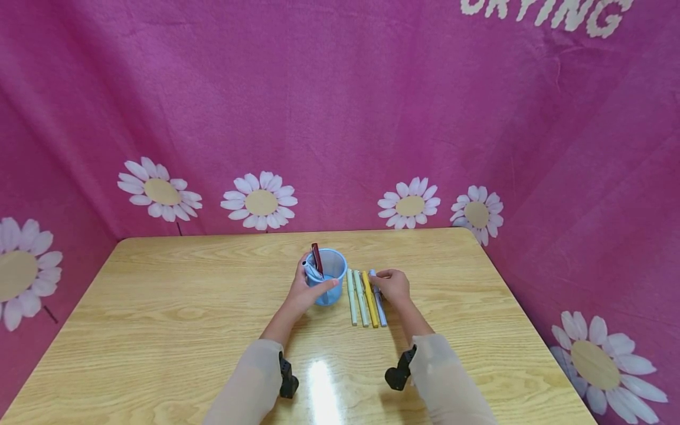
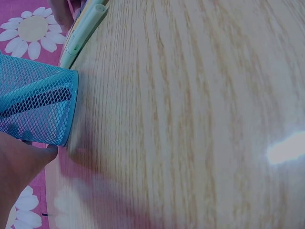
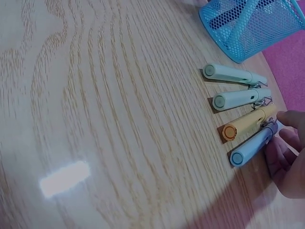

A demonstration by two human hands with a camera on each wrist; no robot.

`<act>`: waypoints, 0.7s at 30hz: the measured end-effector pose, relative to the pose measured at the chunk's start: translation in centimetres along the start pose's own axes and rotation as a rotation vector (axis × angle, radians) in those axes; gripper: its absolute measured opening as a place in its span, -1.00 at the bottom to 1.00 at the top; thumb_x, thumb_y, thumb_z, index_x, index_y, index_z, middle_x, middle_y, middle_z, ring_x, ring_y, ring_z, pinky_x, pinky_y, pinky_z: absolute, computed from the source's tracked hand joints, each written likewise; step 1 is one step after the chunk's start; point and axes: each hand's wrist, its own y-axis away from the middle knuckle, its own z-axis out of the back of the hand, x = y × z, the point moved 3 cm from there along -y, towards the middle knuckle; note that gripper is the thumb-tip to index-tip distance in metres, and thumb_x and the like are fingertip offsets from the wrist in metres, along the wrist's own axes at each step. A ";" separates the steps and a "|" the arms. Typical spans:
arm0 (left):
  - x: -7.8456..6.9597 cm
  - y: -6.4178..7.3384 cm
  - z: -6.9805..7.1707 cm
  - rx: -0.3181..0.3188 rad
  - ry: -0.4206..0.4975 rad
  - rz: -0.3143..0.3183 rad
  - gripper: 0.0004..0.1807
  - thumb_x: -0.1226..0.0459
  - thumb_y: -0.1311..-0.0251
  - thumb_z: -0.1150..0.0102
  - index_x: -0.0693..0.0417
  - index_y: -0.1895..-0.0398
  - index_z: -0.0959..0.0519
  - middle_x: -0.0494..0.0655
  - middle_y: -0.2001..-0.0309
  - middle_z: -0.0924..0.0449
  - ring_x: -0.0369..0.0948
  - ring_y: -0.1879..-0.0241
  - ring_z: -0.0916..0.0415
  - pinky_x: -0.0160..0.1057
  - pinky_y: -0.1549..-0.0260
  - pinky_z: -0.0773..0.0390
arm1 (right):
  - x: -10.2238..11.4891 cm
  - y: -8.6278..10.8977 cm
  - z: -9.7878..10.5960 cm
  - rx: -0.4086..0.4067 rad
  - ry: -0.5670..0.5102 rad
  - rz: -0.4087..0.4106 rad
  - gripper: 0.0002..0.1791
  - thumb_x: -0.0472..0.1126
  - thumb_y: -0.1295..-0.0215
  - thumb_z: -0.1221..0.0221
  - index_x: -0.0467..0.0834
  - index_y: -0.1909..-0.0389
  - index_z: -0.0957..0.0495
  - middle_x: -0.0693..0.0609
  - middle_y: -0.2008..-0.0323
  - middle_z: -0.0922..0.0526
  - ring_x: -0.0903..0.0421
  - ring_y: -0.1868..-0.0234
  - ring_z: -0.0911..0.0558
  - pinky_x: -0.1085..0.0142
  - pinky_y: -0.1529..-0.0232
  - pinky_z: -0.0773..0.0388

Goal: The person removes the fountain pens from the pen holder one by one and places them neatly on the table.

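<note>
My left hand [image 1: 304,293] grips a blue mesh pen cup [image 1: 336,291] by its left side, thumb across the front. Inside the cup lean a dark red pen [image 1: 317,258] and a light blue pen [image 1: 312,270]. To its right, pens lie side by side on the table: two pale green pens [image 3: 233,99], a yellow pen [image 3: 249,122] and a lavender-blue pen [image 3: 253,146]. My right hand [image 1: 395,286] pinches the far part of the lavender-blue pen, which lies on the table; the fingers partly hide it.
The wood-grain table [image 1: 175,319] extends on both sides of the hands, with a bright reflection near its front. A pink curtain [image 1: 340,118] with daisies hangs behind and around it. Black wrist cameras [image 1: 401,369] are strapped over the pale sleeves.
</note>
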 end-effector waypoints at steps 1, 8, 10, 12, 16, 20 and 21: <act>0.0 0.0 0.0 0.000 0.002 0.000 0.01 0.22 -0.05 -0.33 -0.10 -0.47 0.12 0.13 -0.43 -0.03 0.09 -0.42 0.04 0.15 -0.34 -0.06 | 0.0 0.0 0.0 0.002 0.000 0.003 -0.63 -0.09 -0.16 -0.26 -0.29 0.13 -0.57 -0.19 0.20 -0.61 0.10 0.32 -0.56 0.41 0.43 -0.53; 0.2 -0.1 0.1 0.007 0.009 -0.007 0.05 0.17 0.00 -0.38 -0.10 -0.47 0.12 0.11 -0.42 -0.04 0.09 -0.41 0.02 0.17 -0.34 -0.06 | 0.2 -0.2 0.5 0.002 0.007 0.052 -0.67 -0.14 -0.15 -0.25 -0.30 0.16 -0.58 -0.14 0.29 -0.59 0.15 0.40 -0.50 0.44 0.49 -0.47; 0.6 -0.5 0.1 0.009 0.012 -0.008 0.07 0.16 0.02 -0.39 -0.11 -0.47 0.12 0.10 -0.42 -0.05 0.07 -0.41 0.02 0.17 -0.34 -0.06 | 0.2 -0.3 0.7 0.005 0.007 0.060 -0.67 -0.15 -0.17 -0.24 -0.30 0.14 -0.57 -0.14 0.29 -0.59 0.15 0.41 -0.50 0.44 0.50 -0.46; 1.5 -1.2 0.1 0.006 0.018 -0.017 0.08 0.14 0.03 -0.40 -0.15 -0.47 0.12 0.08 -0.41 -0.07 0.06 -0.41 0.01 0.17 -0.34 -0.06 | 0.4 -0.4 0.8 0.010 0.010 0.067 -0.66 -0.14 -0.19 -0.23 -0.29 0.12 -0.57 -0.15 0.29 -0.61 0.15 0.40 -0.52 0.43 0.48 -0.47; 3.2 -2.4 0.0 -0.011 0.015 -0.031 0.09 0.09 0.08 -0.43 -0.25 -0.45 0.10 0.02 -0.40 -0.09 0.02 -0.40 -0.01 0.16 -0.34 -0.08 | 1.2 -0.2 1.2 0.038 0.013 0.096 -0.63 -0.11 -0.21 -0.22 -0.28 0.07 -0.55 -0.16 0.28 -0.61 0.06 0.35 -0.60 0.35 0.42 -0.55; 3.1 -2.3 0.0 -0.017 0.011 -0.036 0.09 0.08 0.08 -0.43 -0.22 -0.45 0.10 0.02 -0.40 -0.10 0.02 -0.40 -0.03 0.15 -0.33 -0.10 | 1.9 -0.1 1.6 0.067 0.023 0.122 -0.61 -0.10 -0.21 -0.22 -0.27 0.04 -0.54 -0.14 0.29 -0.57 0.03 0.34 -0.60 0.33 0.39 -0.56; 3.1 -2.3 0.0 -0.016 0.014 -0.035 0.09 0.08 0.08 -0.43 -0.22 -0.45 0.10 0.02 -0.40 -0.10 0.02 -0.40 -0.03 0.15 -0.33 -0.09 | 2.0 0.0 1.7 0.075 0.026 0.127 -0.61 -0.10 -0.22 -0.21 -0.27 0.03 -0.54 -0.14 0.28 -0.56 0.04 0.34 -0.59 0.34 0.39 -0.54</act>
